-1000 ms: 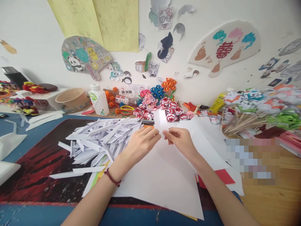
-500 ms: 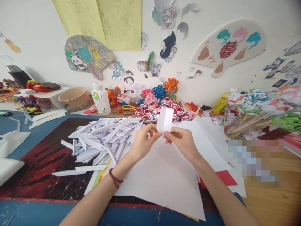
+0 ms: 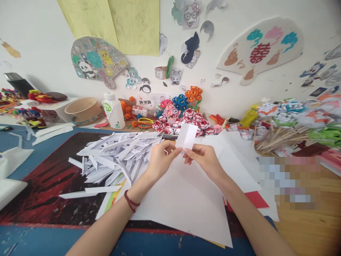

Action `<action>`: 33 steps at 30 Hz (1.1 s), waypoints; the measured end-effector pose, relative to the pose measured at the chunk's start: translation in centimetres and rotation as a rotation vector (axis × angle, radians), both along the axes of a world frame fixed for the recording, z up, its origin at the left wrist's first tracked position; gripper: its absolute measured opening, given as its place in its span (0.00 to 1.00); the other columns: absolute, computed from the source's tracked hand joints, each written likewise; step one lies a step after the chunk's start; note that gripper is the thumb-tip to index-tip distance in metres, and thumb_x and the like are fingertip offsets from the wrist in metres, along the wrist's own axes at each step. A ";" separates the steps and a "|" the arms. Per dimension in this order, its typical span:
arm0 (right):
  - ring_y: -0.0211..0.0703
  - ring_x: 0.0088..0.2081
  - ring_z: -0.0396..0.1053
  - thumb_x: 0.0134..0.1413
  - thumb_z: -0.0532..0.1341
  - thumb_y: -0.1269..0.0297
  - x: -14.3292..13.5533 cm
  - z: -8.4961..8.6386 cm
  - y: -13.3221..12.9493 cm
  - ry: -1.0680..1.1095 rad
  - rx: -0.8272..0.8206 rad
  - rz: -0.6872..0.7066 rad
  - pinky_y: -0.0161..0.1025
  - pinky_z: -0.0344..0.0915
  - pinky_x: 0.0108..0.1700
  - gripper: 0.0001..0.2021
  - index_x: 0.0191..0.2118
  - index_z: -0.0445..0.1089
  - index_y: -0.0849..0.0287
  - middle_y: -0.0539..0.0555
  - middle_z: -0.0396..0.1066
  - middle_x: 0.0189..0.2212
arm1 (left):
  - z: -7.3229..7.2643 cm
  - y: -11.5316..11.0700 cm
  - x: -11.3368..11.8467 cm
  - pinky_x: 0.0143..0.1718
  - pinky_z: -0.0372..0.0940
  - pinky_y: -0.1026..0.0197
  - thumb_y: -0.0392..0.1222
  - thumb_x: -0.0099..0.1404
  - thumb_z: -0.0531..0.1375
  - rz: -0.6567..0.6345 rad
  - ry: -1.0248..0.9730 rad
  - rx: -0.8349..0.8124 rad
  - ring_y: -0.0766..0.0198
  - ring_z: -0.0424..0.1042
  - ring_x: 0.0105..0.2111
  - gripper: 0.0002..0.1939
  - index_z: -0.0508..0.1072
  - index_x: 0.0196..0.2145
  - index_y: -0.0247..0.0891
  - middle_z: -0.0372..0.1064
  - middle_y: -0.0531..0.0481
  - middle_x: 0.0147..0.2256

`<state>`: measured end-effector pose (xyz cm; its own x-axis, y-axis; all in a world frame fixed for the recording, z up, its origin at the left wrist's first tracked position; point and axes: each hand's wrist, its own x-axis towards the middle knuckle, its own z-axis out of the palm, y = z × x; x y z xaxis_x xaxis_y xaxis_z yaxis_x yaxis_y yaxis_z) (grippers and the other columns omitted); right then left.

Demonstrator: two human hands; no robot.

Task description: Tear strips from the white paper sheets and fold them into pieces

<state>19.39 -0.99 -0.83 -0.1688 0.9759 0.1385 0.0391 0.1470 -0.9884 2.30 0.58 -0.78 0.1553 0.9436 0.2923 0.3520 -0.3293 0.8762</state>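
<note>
A small white piece of paper [image 3: 187, 136] with a lengthwise crease stands upright between my hands. My left hand [image 3: 164, 156] pinches its lower left corner between thumb and fingers. At its lower right edge, the thumb and fingers of my right hand [image 3: 203, 156] close on the same piece. Both hands are raised over large white sheets [image 3: 181, 206] on the table. Left of my left hand lies a heap of folded white paper strips [image 3: 114, 154]. Red-and-white paper flowers [image 3: 166, 127] sit just behind the held piece.
A white bottle [image 3: 114, 112] and a beige bowl [image 3: 82, 108] stand along the wall. Bundled wooden sticks [image 3: 279, 138] with paper flowers are at the right. A red sheet [image 3: 255, 200] pokes out near my right forearm. Beneath everything is a dark red-edged mat [image 3: 53, 185].
The held piece of paper has tilted slightly, its lower end shifting a little left. Both hands keep their pinch on it. The camera view has shifted slightly.
</note>
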 end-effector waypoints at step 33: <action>0.33 0.23 0.60 0.51 0.64 0.63 0.2 0.4 0.0 0.113 0.025 -0.023 0.34 0.56 0.26 0.07 0.30 0.73 0.62 0.49 0.66 0.22 | 0.7 -0.7 0.5 0.26 0.59 0.68 0.48 0.66 0.54 -0.183 -0.031 -0.041 0.68 0.67 0.26 0.16 0.72 0.27 0.35 0.72 0.50 0.27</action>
<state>19.63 -0.98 -0.39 -0.1284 0.9752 0.1801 -0.0686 0.1724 -0.9826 2.77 -0.14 -0.08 0.3169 0.9117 0.2615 0.2618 -0.3491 0.8998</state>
